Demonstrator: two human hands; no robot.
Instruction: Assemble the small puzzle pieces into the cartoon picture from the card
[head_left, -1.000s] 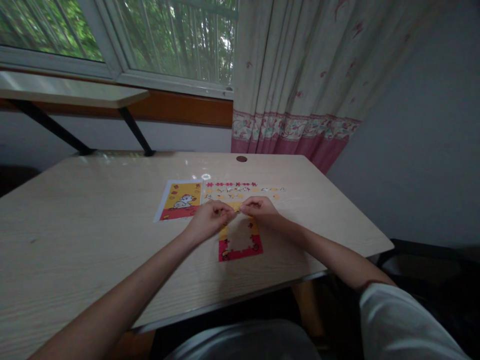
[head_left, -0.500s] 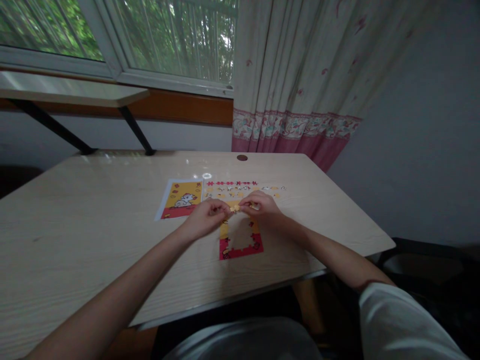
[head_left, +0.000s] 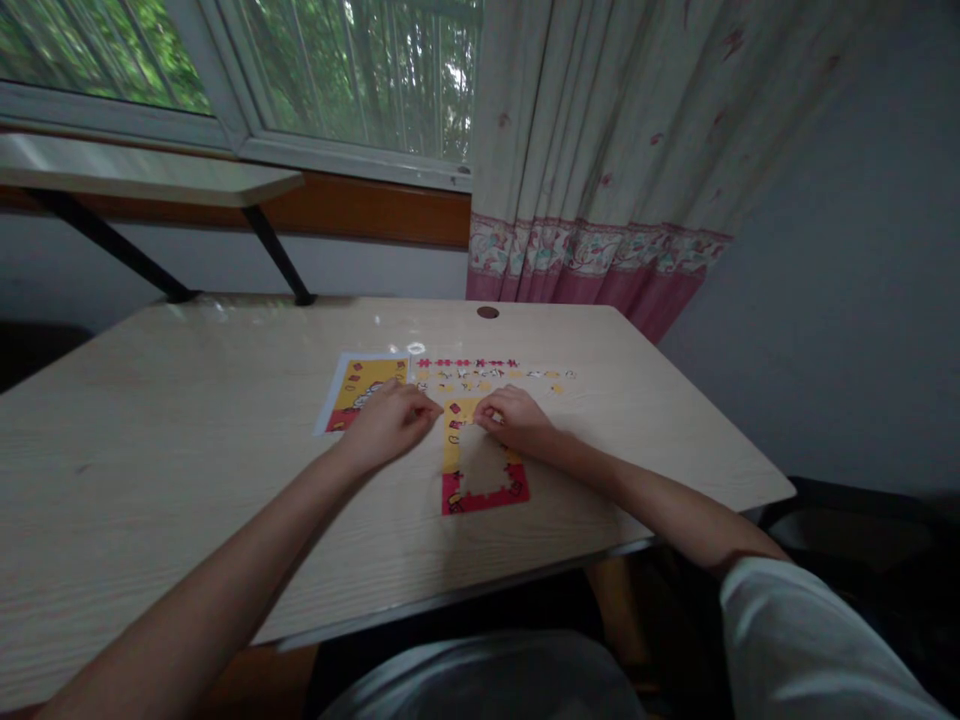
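Observation:
A partly built jigsaw frame (head_left: 481, 490), yellow at the sides and red along the near edge, lies on the wooden desk (head_left: 187, 450). My right hand (head_left: 517, 418) rests on the frame's upper right corner, fingers curled and pressed down on the pieces there. My left hand (head_left: 390, 415) sits curled just left of the frame's top edge, partly over a printed reference picture (head_left: 352, 385). What its fingers hold, if anything, is hidden. Rows of loose puzzle pieces (head_left: 480, 372) lie beyond both hands.
A round cable hole (head_left: 487, 312) is near the desk's far edge. A window (head_left: 300, 70) and a patterned curtain (head_left: 600, 150) stand behind. A folding shelf (head_left: 142, 185) sticks out at the left. The desk's right edge drops off near the grey wall.
Both hands held a small yellow piece between them above the frame's top edge. They have now separated and lowered; the left hand moved left and the right hand pressed onto the frame.

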